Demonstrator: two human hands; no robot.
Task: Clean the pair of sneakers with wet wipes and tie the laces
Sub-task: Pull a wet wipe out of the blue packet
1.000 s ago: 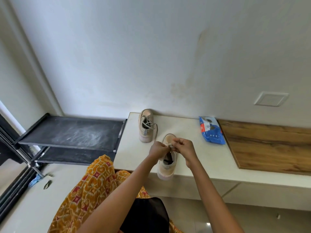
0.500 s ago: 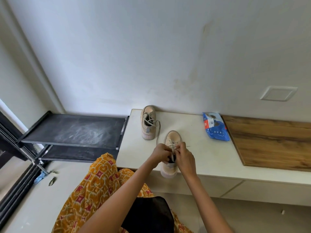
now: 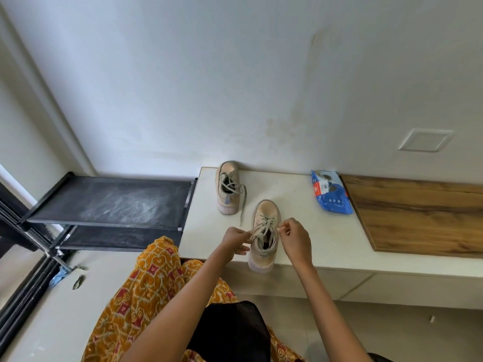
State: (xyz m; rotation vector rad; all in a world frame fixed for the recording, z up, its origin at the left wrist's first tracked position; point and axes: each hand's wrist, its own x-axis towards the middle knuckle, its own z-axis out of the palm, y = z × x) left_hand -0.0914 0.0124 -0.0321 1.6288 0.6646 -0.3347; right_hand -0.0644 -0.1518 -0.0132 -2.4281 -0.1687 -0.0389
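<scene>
Two beige sneakers stand on a white ledge [image 3: 313, 246]. The near sneaker [image 3: 265, 231] sits at the ledge's front edge, toe pointing to the wall. My left hand [image 3: 235, 240] pinches a grey lace end on its left side, and my right hand [image 3: 295, 239] pinches the other lace end on its right. The laces are pulled outward across the tongue. The far sneaker [image 3: 228, 188] stands by the wall, its laces loose, one end trailing on the ledge. A blue pack of wet wipes [image 3: 330, 193] lies to the right.
A wooden board [image 3: 423, 215] covers the ledge's right part. A dusty black shoe rack [image 3: 109, 202] stands to the left of the ledge. My orange patterned clothing [image 3: 146, 291] fills the lower middle. A white wall rises directly behind the ledge.
My hands were together over the near sneaker's tongue; now they have drawn apart to either side, pulling the lace ends outward. The camera view shifted slightly.
</scene>
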